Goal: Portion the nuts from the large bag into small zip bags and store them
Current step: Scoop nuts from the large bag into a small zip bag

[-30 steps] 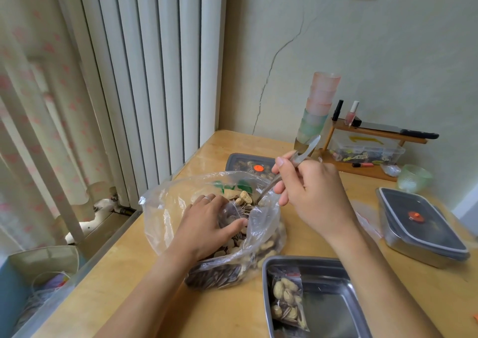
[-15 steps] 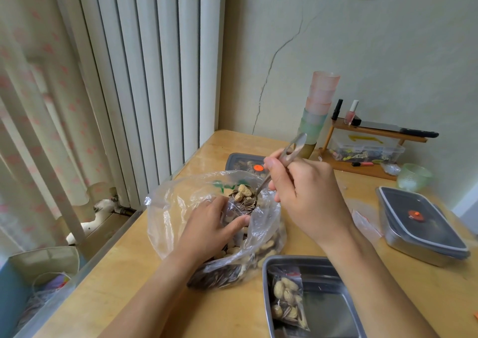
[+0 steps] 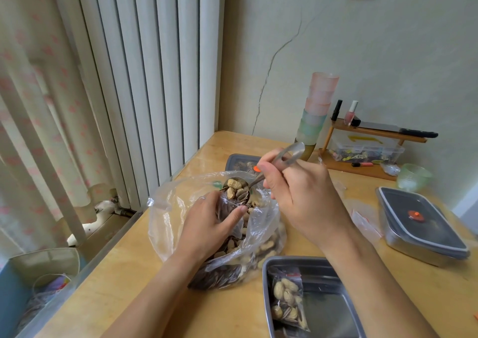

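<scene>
Nuts (image 3: 232, 184): loose, easily spilled (spoon (image 3: 291, 154) is gripped by right hand (image 3: 300, 200)). Zip bag (image 3: 229, 206): limp, held at mouth by left hand (image 3: 207, 229).

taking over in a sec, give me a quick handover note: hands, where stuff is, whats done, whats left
Left hand: grips a small clear zip bag inside the mouth of the large clear plastic bag of nuts.
Right hand: holds the metal spoon, loaded with peanuts and seeds, just above the small bag.
Done: one filled small zip bag lies in the open steel tray.
Left: tip this scoop in, top up if needed, seal, put it in the tray, repeat. What look like spare zip bags lie right of the hands.
</scene>
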Motion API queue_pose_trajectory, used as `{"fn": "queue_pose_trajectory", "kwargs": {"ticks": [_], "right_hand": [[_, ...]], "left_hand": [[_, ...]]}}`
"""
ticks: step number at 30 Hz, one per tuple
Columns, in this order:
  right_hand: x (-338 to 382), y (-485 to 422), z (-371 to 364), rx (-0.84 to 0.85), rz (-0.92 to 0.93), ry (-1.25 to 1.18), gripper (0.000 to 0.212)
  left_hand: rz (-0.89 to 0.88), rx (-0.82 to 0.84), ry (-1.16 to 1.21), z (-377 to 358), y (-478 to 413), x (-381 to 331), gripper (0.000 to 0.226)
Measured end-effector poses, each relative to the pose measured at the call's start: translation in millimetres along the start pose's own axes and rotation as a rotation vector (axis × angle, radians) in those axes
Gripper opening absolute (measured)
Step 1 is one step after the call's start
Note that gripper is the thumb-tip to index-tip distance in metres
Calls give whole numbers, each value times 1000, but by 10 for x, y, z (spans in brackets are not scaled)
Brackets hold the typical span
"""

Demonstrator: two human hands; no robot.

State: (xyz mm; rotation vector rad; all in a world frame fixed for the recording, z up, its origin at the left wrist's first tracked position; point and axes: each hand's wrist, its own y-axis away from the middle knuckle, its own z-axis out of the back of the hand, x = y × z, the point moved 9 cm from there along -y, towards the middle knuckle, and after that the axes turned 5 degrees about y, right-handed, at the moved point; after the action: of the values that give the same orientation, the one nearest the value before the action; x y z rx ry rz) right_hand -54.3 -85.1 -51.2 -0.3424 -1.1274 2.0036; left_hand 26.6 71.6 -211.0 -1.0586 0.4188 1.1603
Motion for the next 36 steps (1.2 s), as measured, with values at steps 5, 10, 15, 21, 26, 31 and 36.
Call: {"fn": "queue_pose_trajectory", "kwargs": {"ticks": [5,10,15,21,26,31,36], "right_hand": [[-15,17,3,-10,2,-14,31],[0,11,0,-12,8,-28,30],[-11,18,30,-34,19,-21,28],[16,15,54,-73,39,-43,28],[12,21,74,-91,42,-30,29],[13,26,82,-89,66,-27,27],[23,25,102,-112,65,-14,26]], "left_hand": [[2,-33,37,44,-2,-47,46],[-2,-42,16,52,-5,-54,47],[10,-27,15,45,-5,-68,59],[42,-42,78,70,-4,-55,61],[63,-57,87,82,-8,-31,51],[48,-63,95,97,0,-94,39],[30,-65,92,99,10,-101,42]]}}
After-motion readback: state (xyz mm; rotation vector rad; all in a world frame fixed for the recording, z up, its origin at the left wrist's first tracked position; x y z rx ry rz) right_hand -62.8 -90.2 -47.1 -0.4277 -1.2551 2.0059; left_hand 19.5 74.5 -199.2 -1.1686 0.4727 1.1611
